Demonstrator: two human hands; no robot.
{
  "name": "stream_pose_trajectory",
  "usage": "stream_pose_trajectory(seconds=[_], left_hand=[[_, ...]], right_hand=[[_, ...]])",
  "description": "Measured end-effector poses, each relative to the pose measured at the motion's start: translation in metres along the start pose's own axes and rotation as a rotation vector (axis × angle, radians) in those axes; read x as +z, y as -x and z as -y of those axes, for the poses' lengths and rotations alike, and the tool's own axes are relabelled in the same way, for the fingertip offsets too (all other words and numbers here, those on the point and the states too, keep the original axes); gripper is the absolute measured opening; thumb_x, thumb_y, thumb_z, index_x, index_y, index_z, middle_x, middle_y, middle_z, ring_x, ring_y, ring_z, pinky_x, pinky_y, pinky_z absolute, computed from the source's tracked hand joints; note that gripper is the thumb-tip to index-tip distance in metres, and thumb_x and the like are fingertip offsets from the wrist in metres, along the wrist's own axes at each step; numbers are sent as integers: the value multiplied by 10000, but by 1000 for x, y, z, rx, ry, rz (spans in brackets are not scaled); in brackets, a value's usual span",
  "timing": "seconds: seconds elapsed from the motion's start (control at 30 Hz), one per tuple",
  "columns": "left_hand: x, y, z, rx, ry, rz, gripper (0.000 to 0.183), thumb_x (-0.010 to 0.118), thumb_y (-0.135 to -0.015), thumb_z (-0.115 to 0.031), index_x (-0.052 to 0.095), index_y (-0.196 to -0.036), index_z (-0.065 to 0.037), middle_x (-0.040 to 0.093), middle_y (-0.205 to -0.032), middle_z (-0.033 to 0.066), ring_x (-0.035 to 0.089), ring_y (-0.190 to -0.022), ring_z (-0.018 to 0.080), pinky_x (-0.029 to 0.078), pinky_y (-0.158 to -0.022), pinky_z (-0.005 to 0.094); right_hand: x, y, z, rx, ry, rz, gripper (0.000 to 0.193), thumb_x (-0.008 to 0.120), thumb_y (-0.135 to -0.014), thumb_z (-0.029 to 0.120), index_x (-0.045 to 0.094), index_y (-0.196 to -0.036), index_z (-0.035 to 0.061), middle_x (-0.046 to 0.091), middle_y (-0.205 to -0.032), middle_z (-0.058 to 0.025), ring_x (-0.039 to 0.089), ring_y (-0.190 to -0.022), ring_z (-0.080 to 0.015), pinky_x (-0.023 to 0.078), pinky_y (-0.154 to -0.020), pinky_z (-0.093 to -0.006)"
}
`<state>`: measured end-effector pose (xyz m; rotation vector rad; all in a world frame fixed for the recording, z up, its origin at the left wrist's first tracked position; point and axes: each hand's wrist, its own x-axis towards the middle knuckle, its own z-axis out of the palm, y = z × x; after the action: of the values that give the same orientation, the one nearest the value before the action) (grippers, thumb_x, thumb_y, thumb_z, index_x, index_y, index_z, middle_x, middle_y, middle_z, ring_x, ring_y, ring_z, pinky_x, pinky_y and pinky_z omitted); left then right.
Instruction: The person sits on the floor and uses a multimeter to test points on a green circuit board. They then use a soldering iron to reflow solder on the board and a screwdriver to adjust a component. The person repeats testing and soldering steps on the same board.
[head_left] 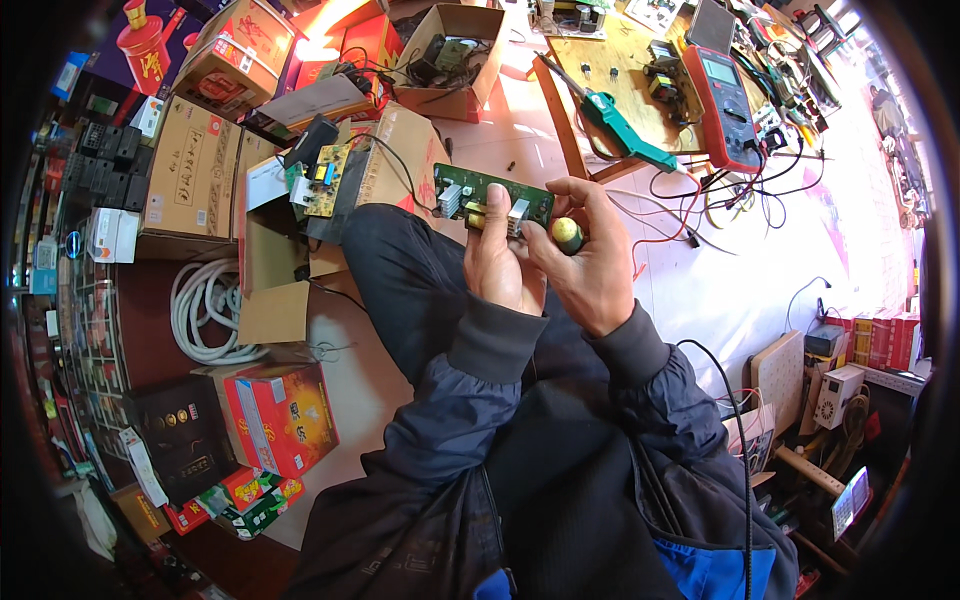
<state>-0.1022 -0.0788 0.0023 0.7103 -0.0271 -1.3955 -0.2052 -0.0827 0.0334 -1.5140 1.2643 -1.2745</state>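
Observation:
Between both hands, above my lap, is a green circuit board [516, 193] with metal heat sinks and other parts on it. My left hand [497, 262] grips it from the near side, the thumb lying over its face. At its right end, my right hand [590, 262] is closed on the board, with fingers along the edge and thumb low on the parts. A rounded yellow and dark green component [567, 234] shows by the right hand's fingers. Whether it is fixed to the board is hard to see.
A wooden bench [570, 100] ahead bears a red multimeter [724, 108] and a green corded tool [625, 132]; test leads trail off its edge. Left of my knee, an opened carton [275, 240] has a yellowish circuit board [328, 180] on top. A white hose [200, 310] lies coiled beyond.

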Motion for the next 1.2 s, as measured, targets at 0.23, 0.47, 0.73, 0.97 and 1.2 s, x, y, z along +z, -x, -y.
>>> stream_pose_trajectory(seconds=[0.23,0.47,0.73,0.97,1.2], left_hand=[[4,3,2,21,3,-19,318,674,-1030,-315,603,-1196,-53,684,-1053,68,682,-968,210,575,-878,377],[6,5,1,-11,7,2,323,674,-1030,-326,608,-1190,-54,688,-1052,70,683,-973,208,571,-881,376],[2,3,2,-25,16,18,334,679,-1026,-325,587,-1208,-61,669,-1058,66,676,-972,206,574,-874,364],[-2,2,2,-54,25,4,372,712,-1007,-308,546,-1244,-75,623,-1074,54,659,-971,201,581,-868,350],[-2,2,3,-60,45,3,371,718,-1003,-307,547,-1239,-78,624,-1075,57,659,-979,200,580,-878,351]], right_hand=[[2,-2,-7,-32,79,-22,362,759,-771,17,629,-1109,16,603,-913,-128,613,-797,-268,523,-751,-354],[1,-2,-10,14,-22,-20,329,751,-780,30,622,-1082,5,593,-892,-137,597,-790,-272,513,-748,-353],[0,-2,-11,-2,11,22,308,737,-840,21,603,-1116,-3,549,-891,-45,538,-804,-143,488,-729,-268],[2,0,-12,41,-38,4,320,737,-773,33,613,-1066,-1,577,-880,-122,573,-784,-241,501,-748,-341],[3,-1,-13,39,-45,2,322,731,-774,21,618,-1074,0,578,-887,-120,571,-788,-235,499,-754,-331]])
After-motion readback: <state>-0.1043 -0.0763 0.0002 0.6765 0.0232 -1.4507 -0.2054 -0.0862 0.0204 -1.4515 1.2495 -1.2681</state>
